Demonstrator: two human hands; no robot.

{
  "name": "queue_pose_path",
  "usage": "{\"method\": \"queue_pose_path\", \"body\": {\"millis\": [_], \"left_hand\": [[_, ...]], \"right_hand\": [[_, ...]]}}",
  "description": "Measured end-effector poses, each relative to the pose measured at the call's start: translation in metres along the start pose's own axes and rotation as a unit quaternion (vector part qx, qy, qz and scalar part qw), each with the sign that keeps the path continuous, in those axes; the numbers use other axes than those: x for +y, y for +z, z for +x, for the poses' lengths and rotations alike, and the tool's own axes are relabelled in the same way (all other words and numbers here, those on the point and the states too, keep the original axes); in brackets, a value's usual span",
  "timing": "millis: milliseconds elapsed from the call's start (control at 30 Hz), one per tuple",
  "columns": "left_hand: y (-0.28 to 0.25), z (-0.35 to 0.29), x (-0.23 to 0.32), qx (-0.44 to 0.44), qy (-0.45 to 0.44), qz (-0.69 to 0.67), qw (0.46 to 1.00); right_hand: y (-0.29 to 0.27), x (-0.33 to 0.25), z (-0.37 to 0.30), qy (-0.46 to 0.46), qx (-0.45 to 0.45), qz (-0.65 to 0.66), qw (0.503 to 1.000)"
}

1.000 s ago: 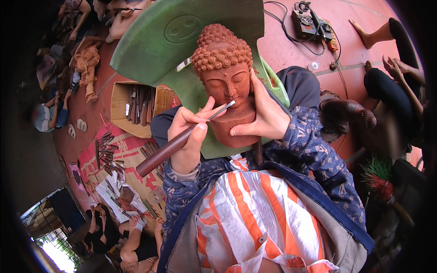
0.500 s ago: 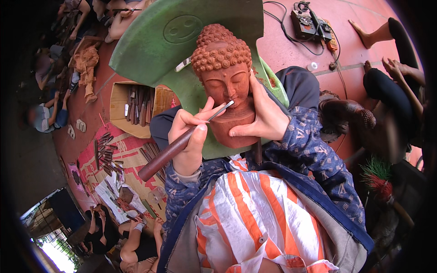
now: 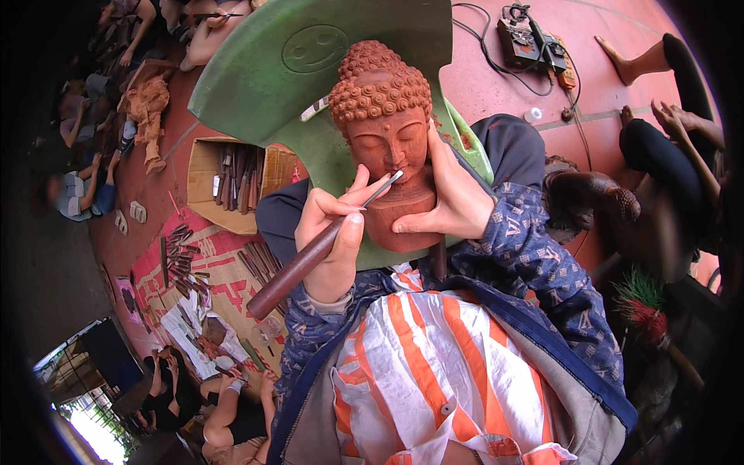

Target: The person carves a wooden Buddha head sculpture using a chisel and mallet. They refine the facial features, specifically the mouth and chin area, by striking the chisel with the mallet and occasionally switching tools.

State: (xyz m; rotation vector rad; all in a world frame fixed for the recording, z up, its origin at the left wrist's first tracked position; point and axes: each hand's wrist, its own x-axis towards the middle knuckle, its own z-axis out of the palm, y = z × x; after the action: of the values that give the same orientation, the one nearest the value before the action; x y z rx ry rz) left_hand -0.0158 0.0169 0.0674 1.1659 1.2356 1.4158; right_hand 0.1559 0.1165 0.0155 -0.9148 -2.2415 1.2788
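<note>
A reddish-brown carved wooden Buddha head with curled hair rests upright against a green plastic chair in front of me. My left hand is closed round a carving chisel with a dark wooden handle. The chisel's pale metal tip is at the carved mouth, and my extended left fingers lie close to the cheek. My right hand grips the head from its right side, with the thumb across the neck and the fingers along the jaw and cheek. Part of those fingers is hidden behind the carving.
A cardboard box of chisels stands at the left, near a mat with several more tools. A black electrical box with cables lies at far right. Another dark carving is beside my right knee. Other people sit around.
My left hand and the chisel have shifted slightly right and down, the tip still at the mouth. The right hand keeps its hold on the carved head.
</note>
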Motion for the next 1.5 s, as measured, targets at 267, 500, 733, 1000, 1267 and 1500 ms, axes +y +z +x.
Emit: {"method": "queue_pose_path", "body": {"millis": [267,500,733,1000,1267,1500], "left_hand": [[-0.009,-0.001,-0.003,-0.031,0.010,-0.002,0.999],[-0.021,0.005,0.003,-0.061,-0.012,-0.028,0.998],[-0.033,0.004,-0.008,-0.084,-0.018,-0.003,0.996],[-0.036,0.005,-0.012,-0.090,0.000,-0.004,0.996],[-0.029,0.003,-0.011,-0.073,0.010,0.023,0.997],[-0.022,-0.001,-0.011,-0.054,0.014,0.029,0.998]], "right_hand": [[0.002,0.006,0.000,-0.022,0.020,0.020,0.999],[0.001,0.005,-0.002,-0.012,0.019,0.037,0.999],[0.002,0.007,-0.002,-0.010,0.016,0.040,0.999],[0.004,0.009,-0.002,-0.022,0.023,0.049,0.998],[0.001,0.004,-0.001,-0.018,0.020,0.018,0.999],[0.000,0.005,-0.001,-0.013,0.013,0.010,1.000]]}}
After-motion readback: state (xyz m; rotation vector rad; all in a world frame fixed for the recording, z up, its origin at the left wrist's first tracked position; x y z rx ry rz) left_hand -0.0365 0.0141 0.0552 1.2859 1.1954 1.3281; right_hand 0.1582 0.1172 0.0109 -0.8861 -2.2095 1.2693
